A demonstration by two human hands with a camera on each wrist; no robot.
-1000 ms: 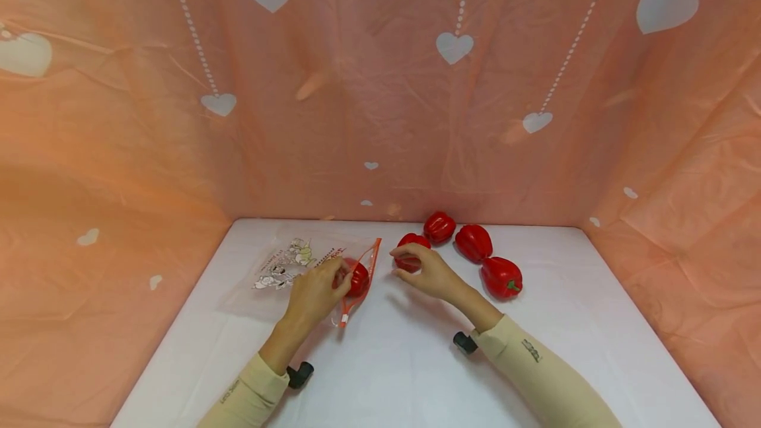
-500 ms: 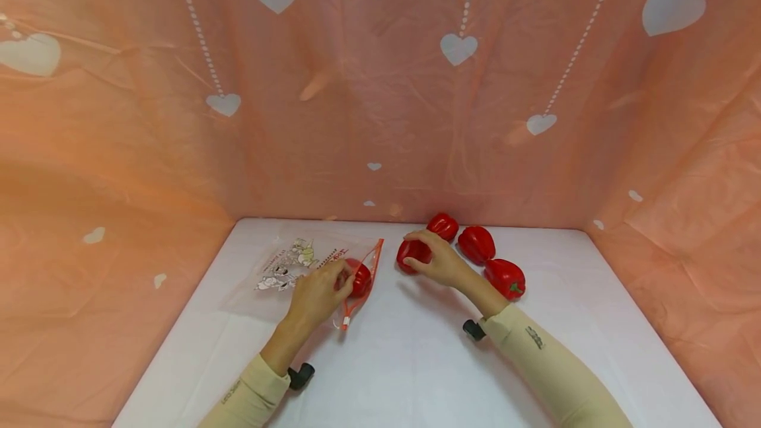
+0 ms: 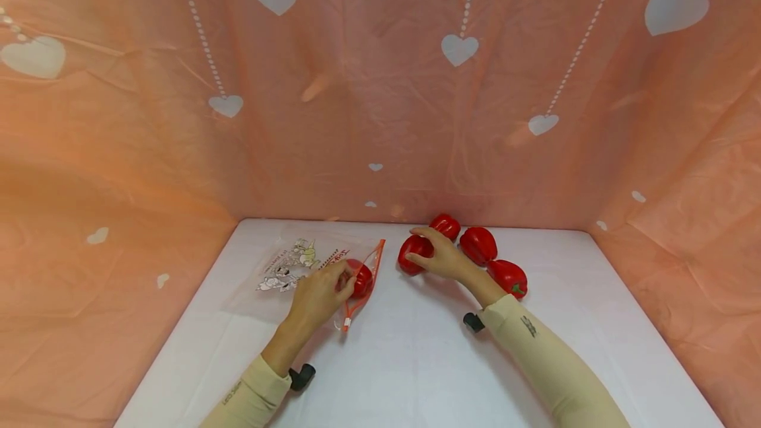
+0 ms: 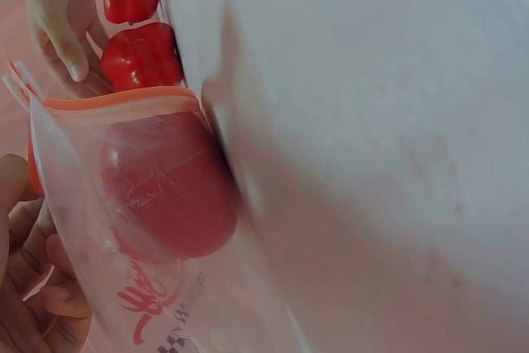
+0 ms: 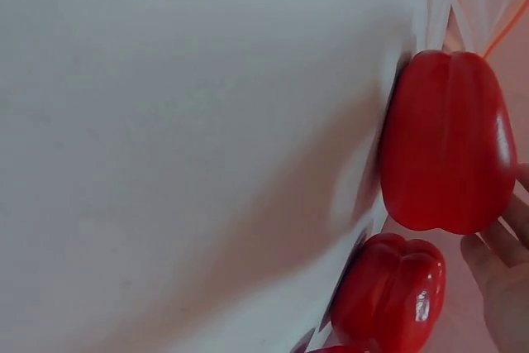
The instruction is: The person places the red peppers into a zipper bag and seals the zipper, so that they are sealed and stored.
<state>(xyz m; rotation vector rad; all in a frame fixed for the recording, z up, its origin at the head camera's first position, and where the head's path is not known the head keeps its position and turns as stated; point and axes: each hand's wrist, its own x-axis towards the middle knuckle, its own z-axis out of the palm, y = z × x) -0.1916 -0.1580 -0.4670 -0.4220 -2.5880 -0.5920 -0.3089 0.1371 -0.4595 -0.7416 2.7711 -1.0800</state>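
My left hand point(image 3: 319, 291) pinches the upper side of a clear zip bag point(image 3: 341, 251) with an orange zip edge and printed cartoon figures. The bag lies flat with its mouth toward the right. Inside it, just behind the zip, is one red bell pepper point(image 4: 169, 192). My right hand point(image 3: 447, 257) curves over another red bell pepper point(image 3: 410, 251) on the table, right of the bag's mouth. Thumb and fingers lie around its sides. In the right wrist view, fingertips point(image 5: 488, 241) touch this pepper's lower right; part of the hand is out of frame.
Behind and right of my right hand lie more red bell peppers: one at the back point(image 3: 446, 225), one beside it point(image 3: 478, 245) and one with a green stem point(image 3: 508, 277). A white cloth covers the table point(image 3: 386, 368). An orange curtain with hearts point(image 3: 380, 117) surrounds it.
My right hand has moved from above the pepper nearest the bag to around it, slightly to the right. The left hand and the bag hold their place.
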